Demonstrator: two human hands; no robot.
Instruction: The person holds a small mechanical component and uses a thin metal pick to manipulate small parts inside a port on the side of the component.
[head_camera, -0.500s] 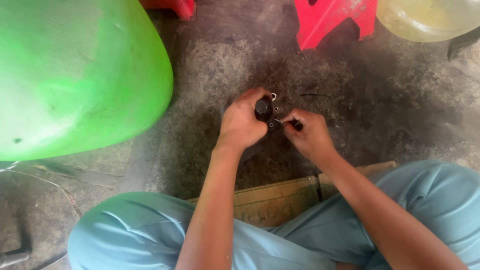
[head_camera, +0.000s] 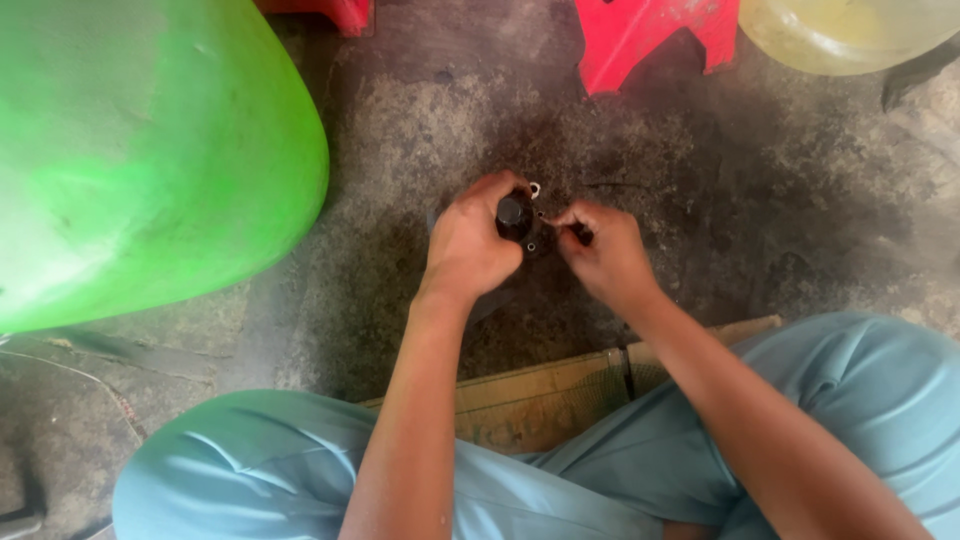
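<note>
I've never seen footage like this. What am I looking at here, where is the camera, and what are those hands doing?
There is no machine here: a person works with two bare hands, and the single camera sits on that person's head, looking down. That is why you see their own forearms and their knees in light blue trousers at the bottom.

The left hand grips a small black, round-topped part close to the stained concrete floor. The right hand pinches something thin and dark beside it; it is too small to identify. A little metal ring lies just beyond the fingers.

Around them: a big green rounded object on the left, a red plastic stool and a yellowish container at the top, and a wooden board under the legs.
</note>
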